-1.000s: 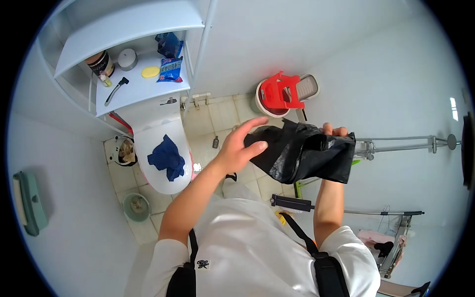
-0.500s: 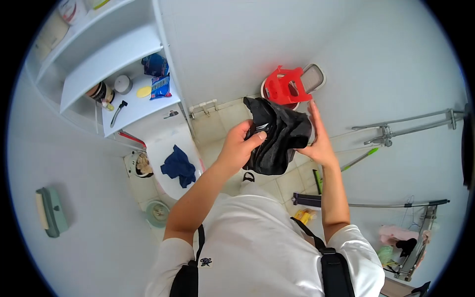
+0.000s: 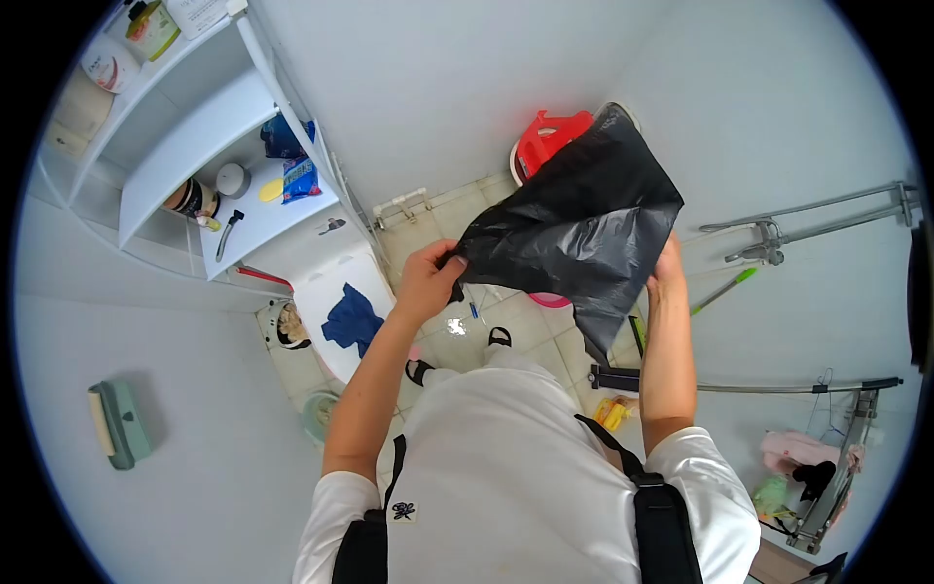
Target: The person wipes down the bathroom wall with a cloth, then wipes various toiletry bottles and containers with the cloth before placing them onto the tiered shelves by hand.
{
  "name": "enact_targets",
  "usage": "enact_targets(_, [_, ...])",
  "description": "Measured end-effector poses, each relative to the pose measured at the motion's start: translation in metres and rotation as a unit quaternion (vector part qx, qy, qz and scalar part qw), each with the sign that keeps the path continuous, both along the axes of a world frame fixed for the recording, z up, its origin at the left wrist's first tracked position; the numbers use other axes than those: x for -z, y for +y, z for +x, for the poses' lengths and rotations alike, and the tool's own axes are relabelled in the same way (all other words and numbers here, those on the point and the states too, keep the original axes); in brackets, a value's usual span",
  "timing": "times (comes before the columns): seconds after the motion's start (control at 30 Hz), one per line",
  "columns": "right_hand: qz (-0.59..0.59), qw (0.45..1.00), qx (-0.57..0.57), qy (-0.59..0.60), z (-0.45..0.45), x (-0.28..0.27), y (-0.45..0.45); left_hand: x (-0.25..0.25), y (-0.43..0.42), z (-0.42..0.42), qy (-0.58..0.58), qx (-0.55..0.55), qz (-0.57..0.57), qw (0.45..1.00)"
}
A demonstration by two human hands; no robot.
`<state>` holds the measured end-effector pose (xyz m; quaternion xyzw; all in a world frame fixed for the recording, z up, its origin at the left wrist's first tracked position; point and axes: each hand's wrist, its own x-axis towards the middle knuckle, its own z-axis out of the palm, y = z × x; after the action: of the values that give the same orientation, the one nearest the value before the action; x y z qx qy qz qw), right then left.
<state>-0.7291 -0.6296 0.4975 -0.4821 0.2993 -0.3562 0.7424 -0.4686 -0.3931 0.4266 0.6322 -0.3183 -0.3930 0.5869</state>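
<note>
A black plastic bag (image 3: pixel 574 229) is spread out in front of me, its thin film creased and shiny. My left hand (image 3: pixel 428 280) pinches the bag's left corner between thumb and fingers. At the opposite side, my right hand (image 3: pixel 666 265) grips the bag's right edge; its fingertips are partly hidden behind the plastic. One pointed end of the bag reaches up toward the wall and another hangs down by my right forearm. Behind it, a red plastic stool (image 3: pixel 545 141) is partly covered.
To the left stands a white shelf unit (image 3: pixel 195 136) with bottles and packets. A dark blue cloth (image 3: pixel 352 319) lies on the white toilet lid (image 3: pixel 313 282). A green basin (image 3: pixel 319 417) sits on the tiled floor. Metal bars (image 3: pixel 769 238) and a green-handled tool (image 3: pixel 725 289) are at the right.
The bag was bunched up between my hands and is now opened out wide. My hands have moved apart, the left one to the left and the right one to the right.
</note>
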Motion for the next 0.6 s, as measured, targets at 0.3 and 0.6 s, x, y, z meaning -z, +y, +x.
enact_targets(0.3, [0.101,0.990,-0.052,-0.087,-0.014,0.005,-0.013,-0.022,0.000,-0.001,-0.083,0.034,-0.051,0.995])
enact_targets(0.6, [0.183,0.982,-0.032,-0.040,0.018,0.006,-0.021,-0.010,-0.012,0.020,0.216,0.100,0.003,0.971])
